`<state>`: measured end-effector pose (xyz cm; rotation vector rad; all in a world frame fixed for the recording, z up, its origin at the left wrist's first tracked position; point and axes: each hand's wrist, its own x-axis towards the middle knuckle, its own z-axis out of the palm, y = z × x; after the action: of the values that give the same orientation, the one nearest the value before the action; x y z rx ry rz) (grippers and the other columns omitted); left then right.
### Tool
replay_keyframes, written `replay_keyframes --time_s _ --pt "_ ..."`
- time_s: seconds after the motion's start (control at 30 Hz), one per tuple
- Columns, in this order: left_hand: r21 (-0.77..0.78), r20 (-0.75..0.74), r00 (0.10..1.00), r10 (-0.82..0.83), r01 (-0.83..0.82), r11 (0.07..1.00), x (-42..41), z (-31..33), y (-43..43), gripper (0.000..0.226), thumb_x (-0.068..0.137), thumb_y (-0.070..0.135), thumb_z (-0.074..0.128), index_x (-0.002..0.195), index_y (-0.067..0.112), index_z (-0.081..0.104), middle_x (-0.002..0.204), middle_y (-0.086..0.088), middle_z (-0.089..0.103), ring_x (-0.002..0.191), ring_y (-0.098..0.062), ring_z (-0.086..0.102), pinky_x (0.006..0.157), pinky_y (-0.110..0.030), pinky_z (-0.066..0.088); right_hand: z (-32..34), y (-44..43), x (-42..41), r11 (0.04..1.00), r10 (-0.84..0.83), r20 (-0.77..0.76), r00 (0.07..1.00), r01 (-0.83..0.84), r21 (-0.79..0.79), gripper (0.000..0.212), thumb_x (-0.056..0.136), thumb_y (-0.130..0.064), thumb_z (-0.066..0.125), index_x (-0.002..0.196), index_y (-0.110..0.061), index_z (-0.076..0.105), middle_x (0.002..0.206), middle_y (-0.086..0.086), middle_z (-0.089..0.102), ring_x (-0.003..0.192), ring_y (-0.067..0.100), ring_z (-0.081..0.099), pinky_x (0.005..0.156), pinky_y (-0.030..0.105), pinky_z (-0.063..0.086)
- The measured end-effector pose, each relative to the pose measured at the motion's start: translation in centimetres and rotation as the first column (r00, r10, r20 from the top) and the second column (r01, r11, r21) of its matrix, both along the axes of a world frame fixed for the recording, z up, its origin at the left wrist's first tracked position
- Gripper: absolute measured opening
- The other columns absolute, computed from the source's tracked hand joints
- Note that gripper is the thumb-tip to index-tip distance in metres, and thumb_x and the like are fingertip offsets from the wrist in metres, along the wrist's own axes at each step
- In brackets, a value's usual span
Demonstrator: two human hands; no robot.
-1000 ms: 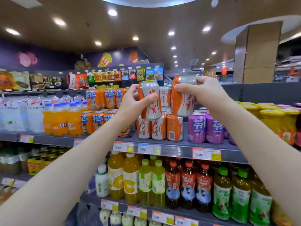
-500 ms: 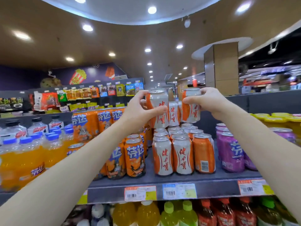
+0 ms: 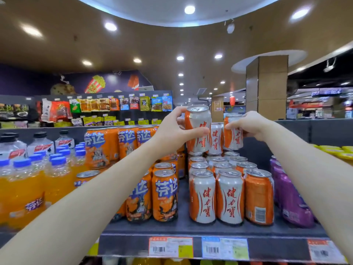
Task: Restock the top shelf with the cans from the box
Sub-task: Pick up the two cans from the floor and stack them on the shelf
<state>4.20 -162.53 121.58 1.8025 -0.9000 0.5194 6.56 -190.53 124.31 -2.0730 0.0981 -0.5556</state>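
1. The left hand (image 3: 172, 131) grips an upright Jianlibao can (image 3: 198, 129) at the centre of the frame. The thumb lies across the front and the fingers wrap behind, a side hold that leaves the base free for setting down.
2. The right hand (image 3: 250, 125) pinches a second Jianlibao can (image 3: 234, 134) by its upper part, just right of centre. I cannot tell whether this can already rests on the tops beneath it.
3. Between the two held cans, a third can (image 3: 216, 138) stands on the lower layer (image 3: 229, 196), so a second tier is probably being built at the back.
4. That layer fills its lane of the top shelf (image 3: 191, 229) from front edge to rear, which likely explains the stacking.
5. Fanta cans (image 3: 165, 196) to the left and purple cans (image 3: 292, 197) to the right bound the lane, keeping the brand above its price labels (image 3: 171, 247).
6. The box is out of view.
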Motion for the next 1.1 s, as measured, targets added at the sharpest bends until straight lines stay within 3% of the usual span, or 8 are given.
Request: replay_keyframes --time_s 0.1,0.33,0.6,0.83,0.93,1.0,1.03,1.1 --pt "-0.02 -0.005 1.0 0.018 -0.018 1.0 0.6 0.0 0.1 0.072 0.074 0.048 0.089 0.134 0.032 0.055 0.112 0.012 0.073 0.1 0.005 0.069 0.077 -0.021 0.061 -0.3 -0.1 1.2 1.0 0.003 -0.025 1.0 -0.003 0.004 0.045 0.082 -0.022 0.084 0.117 -0.007 0.061 0.106 0.01 0.073 0.097 0.022 0.07 0.074 0.035 0.056" --pt "-0.03 0.012 0.999 0.053 -0.052 0.998 0.9 -0.5 0.1 0.071 0.075 0.048 0.088 0.135 0.033 0.054 0.114 0.013 0.072 0.097 0.008 0.068 0.073 -0.018 0.06 -1.4 -1.1 2.6 0.999 -0.018 -0.059 0.998 0.021 0.042 0.061 0.079 -0.02 0.086 0.128 -0.007 0.053 0.116 0.012 0.069 0.113 0.031 0.067 0.098 0.052 0.055" --pt "-0.006 0.008 0.998 0.066 -0.066 0.998 1.8 -1.3 -0.4 0.077 0.072 0.051 0.088 0.138 0.033 0.053 0.114 0.014 0.071 0.096 0.002 0.07 0.073 -0.02 0.06 -2.2 -0.8 3.6 0.999 -0.022 -0.075 0.997 0.026 0.045 0.058 0.082 -0.029 0.084 0.127 -0.007 0.054 0.114 0.011 0.07 0.104 0.028 0.068 0.077 0.041 0.056" --pt "-0.016 -0.004 0.998 0.068 -0.068 0.998 2.3 -1.6 -0.5 0.073 0.075 0.051 0.086 0.137 0.032 0.053 0.117 0.014 0.07 0.103 -0.003 0.069 0.078 -0.024 0.062 -2.4 -1.2 3.8 0.999 -0.045 -0.103 0.994 0.045 0.006 0.075 0.081 -0.042 0.083 0.138 -0.008 0.049 0.122 0.011 0.067 0.107 0.027 0.065 0.082 0.041 0.054" --pt "-0.048 0.006 0.999 0.053 -0.053 0.997 2.1 -1.5 -0.5 0.067 0.077 0.047 0.086 0.134 0.033 0.053 0.115 0.013 0.071 0.101 -0.004 0.07 0.074 -0.021 0.061 -1.2 -0.6 3.5 0.952 -0.271 0.044 0.962 0.274 -0.133 0.091 0.075 -0.061 0.08 0.139 -0.007 0.046 0.128 0.012 0.062 0.116 0.03 0.061 0.089 0.044 0.055" --pt "-0.065 0.002 0.999 0.04 -0.04 0.997 2.1 -1.3 -0.5 0.061 0.079 0.044 0.085 0.13 0.035 0.053 0.114 0.011 0.071 0.1 -0.007 0.072 0.072 -0.02 0.061 0.2 0.9 2.2 0.862 -0.413 0.289 0.864 0.473 -0.184 0.084 0.077 -0.068 0.073 0.134 -0.012 0.05 0.128 0.008 0.057 0.123 0.031 0.052 0.097 0.046 0.05" --pt "-0.064 0.001 0.999 0.038 -0.038 0.997 2.0 -1.2 -0.5 0.058 0.079 0.044 0.085 0.127 0.037 0.053 0.113 0.01 0.071 0.099 -0.008 0.072 0.07 -0.019 0.06 1.1 2.0 1.1 0.896 -0.358 0.377 0.854 0.428 -0.119 0.077 0.079 -0.066 0.071 0.132 -0.015 0.051 0.123 0.003 0.057 0.122 0.028 0.052 0.095 0.043 0.05" --pt "-0.052 0.001 0.999 0.043 -0.043 0.998 2.1 -0.9 -0.6 0.055 0.079 0.044 0.085 0.124 0.039 0.053 0.11 0.01 0.072 0.096 -0.007 0.072 0.068 -0.017 0.058 2.7 4.4 -1.5 0.994 -0.073 0.41 0.909 0.099 -0.042 0.062 0.087 -0.06 0.068 0.129 -0.017 0.053 0.11 -0.005 0.06 0.111 0.019 0.06 0.085 0.033 0.053"
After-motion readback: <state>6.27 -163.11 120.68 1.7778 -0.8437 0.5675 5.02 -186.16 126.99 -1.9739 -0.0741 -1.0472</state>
